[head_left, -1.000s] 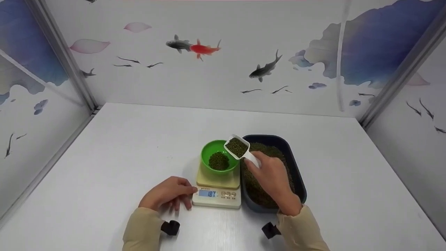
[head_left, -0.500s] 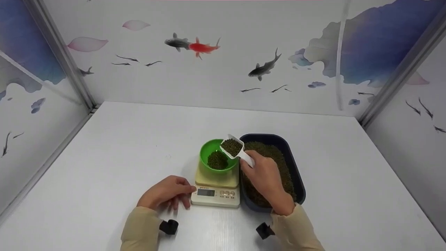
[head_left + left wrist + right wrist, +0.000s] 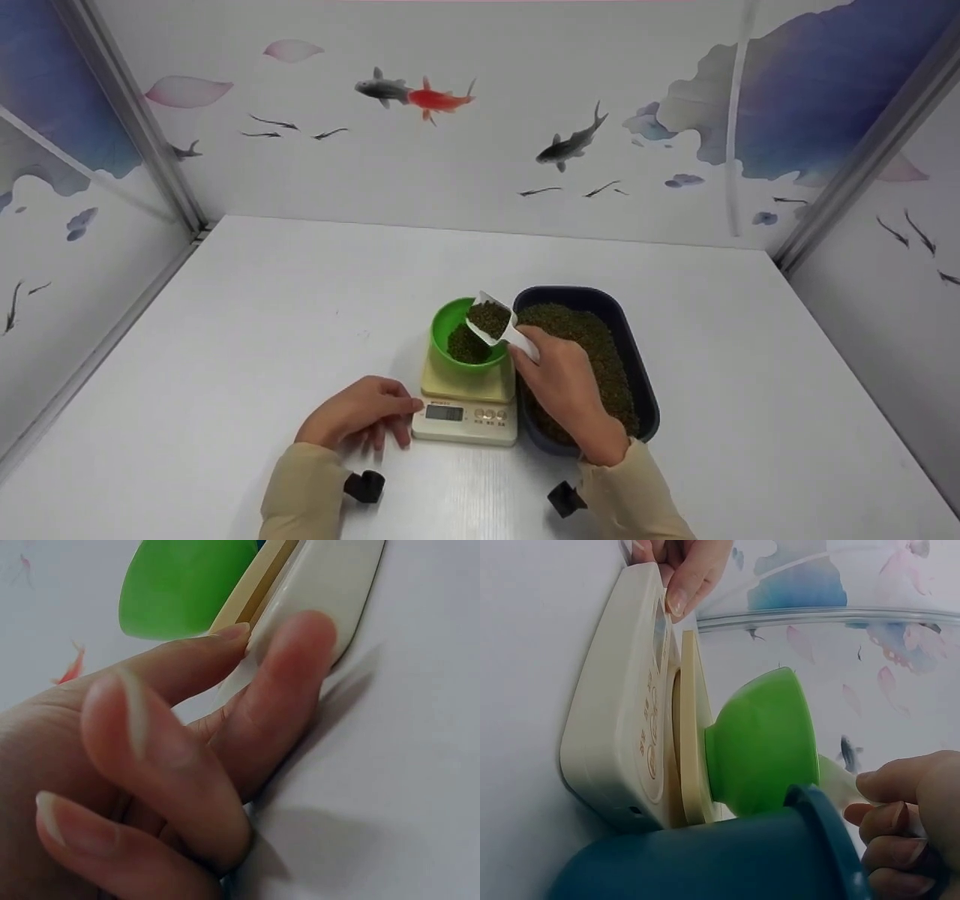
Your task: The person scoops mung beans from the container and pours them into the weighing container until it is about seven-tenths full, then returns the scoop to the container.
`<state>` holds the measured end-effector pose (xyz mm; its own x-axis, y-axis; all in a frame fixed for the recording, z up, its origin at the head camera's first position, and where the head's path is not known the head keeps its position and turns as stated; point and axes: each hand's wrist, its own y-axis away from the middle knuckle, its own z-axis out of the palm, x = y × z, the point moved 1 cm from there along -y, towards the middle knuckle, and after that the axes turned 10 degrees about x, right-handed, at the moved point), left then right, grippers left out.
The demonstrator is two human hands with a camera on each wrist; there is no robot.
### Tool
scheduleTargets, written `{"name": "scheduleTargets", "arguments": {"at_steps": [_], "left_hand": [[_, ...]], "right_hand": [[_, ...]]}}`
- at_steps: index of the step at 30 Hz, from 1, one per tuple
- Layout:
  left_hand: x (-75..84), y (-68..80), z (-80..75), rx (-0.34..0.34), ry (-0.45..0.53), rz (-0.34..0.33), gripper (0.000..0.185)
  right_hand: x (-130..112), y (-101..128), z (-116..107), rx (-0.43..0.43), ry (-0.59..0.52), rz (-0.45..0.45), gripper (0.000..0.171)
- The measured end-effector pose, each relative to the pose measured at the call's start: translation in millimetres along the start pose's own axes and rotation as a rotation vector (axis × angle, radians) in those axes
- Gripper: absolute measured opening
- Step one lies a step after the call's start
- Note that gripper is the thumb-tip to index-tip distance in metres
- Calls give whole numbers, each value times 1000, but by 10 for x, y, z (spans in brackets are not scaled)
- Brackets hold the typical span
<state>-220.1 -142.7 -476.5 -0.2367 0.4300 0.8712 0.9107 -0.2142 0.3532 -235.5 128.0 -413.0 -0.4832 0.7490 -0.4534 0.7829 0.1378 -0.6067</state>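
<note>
- The right hand (image 3: pixel 564 382), gripping the small white plastic scoop (image 3: pixel 491 321) of green beans, has swung it from the dark blue tub (image 3: pixel 637 352) to tilt over the green plastic bowl (image 3: pixel 444 330) on the cream kitchen scale (image 3: pixel 465 414): pouring looks imminent.
- The scale's display, lit blue a second ago, now reads grey.
- The left hand (image 3: pixel 358 417) stays relaxed on the white counter (image 3: pixel 225 360), fingertips against the scale.

Right hand (image 3: pixel 564 379) shifts left from over dark blue rectangular plastic tub (image 3: pixel 643 390) toward small green plastic bowl (image 3: pixel 448 319). White plastic scoop (image 3: pixel 491 321) of green mung beans, a second ago above bowl's right rim, now sits over bowl interior, tipped down toward bean pile inside. Display of cream digital kitchen scale (image 3: pixel 465 420) goes from lit blue with digits to dim grey. Sleeve of right arm (image 3: pixel 637 499) slides left with hand.
</note>
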Motion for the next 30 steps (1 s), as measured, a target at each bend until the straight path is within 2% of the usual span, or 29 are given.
{"name": "scheduleTargets", "arguments": {"at_steps": [19,30], "left_hand": [[8,-1,0,-1,17,-14,39],[-11,-8,-4,5,9,-10,39]], "right_hand": [[-30,-11,28,-43,26,26,30],[-34,5,53,-30,33,-8,29]]}}
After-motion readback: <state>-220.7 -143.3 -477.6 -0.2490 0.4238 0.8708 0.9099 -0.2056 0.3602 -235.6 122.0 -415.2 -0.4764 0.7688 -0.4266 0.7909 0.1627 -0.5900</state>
